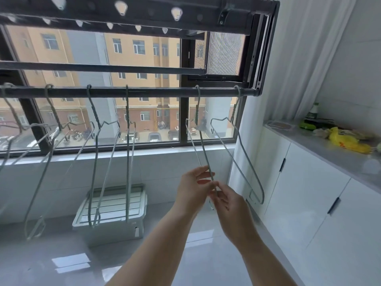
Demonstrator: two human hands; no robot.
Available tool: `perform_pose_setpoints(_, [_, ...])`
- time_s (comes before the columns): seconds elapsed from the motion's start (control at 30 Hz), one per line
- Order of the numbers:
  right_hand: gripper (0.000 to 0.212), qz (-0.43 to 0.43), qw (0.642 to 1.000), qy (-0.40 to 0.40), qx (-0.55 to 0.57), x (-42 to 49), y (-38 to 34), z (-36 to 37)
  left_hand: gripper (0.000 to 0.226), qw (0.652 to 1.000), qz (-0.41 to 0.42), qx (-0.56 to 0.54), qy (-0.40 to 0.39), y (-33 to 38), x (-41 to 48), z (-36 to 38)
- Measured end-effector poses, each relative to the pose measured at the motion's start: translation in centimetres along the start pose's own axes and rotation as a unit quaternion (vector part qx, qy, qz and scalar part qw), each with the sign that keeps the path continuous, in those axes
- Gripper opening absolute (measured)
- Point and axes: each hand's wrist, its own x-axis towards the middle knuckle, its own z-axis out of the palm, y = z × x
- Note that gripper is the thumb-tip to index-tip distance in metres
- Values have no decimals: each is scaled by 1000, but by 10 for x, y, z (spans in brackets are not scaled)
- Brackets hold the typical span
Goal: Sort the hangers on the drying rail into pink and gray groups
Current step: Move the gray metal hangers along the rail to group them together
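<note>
A dark drying rail (156, 92) runs across the window. Several gray wire hangers hang from it. One gray hanger (201, 141) hooks on at the right of the middle and slants down toward me. My left hand (193, 188) pinches its lower bar, and my right hand (228, 203) grips the same bar just below. Another gray hanger (239, 153) hangs at the rail's right end, free of both hands. Further gray hangers (97, 145) hang to the left. A trace of pink (6, 122) shows at the far left edge.
A white plastic crate (111, 211) stands on the glossy floor under the window. White cabinets (321, 203) with a gray counter line the right wall, holding a yellow bag (344, 141) and a bottle. A second rack with clips hangs overhead.
</note>
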Motion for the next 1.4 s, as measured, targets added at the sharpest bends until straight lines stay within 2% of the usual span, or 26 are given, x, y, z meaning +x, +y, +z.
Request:
perform_pose_setpoints(0.3, [32,3,998,69,-11,-1,4,-6,51,1000,-2,6,-15,6,0,8])
perform_pose_setpoints(0.63, [30,35,998,52,-5,1,-5,-5,51,999,-2,40,-13,10,-4,6])
perform_pose_setpoints(0.7, [31,29,998,50,-26,-3,-11,-4,53,995,33,92,-8,19,-10,-3])
perform_pose_setpoints(0.77, [35,-2,994,89,-71,-8,-17,-1,52,979,109,168,29,31,-16,-21])
perform_pose_setpoints(0.83, [35,-64,980,157,-101,-13,-31,5,51,945,183,248,111,43,-19,-46])
perform_pose_setpoints(0.87, [33,-94,976,166,-103,-14,-40,11,50,924,205,280,159,48,-19,-60])
perform_pose_setpoints(0.9, [32,-114,978,146,-96,-15,-47,19,50,907,212,305,200,51,-17,-73])
perform_pose_setpoints(0.97, [34,-106,992,25,-63,-16,-59,41,52,894,169,342,235,52,-12,-97])
perform_pose_setpoints(1.03, [44,-61,991,-111,-36,-17,-66,69,55,900,65,372,218,47,-8,-114])
perform_pose_setpoints(1.1, [52,-33,981,-191,-33,-16,-69,98,53,901,-31,389,188,39,-8,-125])
perform_pose_setpoints(1.17, [49,-41,975,-220,-14,-16,-75,119,44,912,-74,364,172,31,-8,-133])
perform_pose_setpoints(1.27, [41,-37,975,-219,33,-18,-81,137,27,937,-54,309,152,19,-9,-142])
perform_pose_setpoints(1.4, [42,-22,983,-178,42,-17,-79,140,30,961,-27,235,141,14,-9,-147])
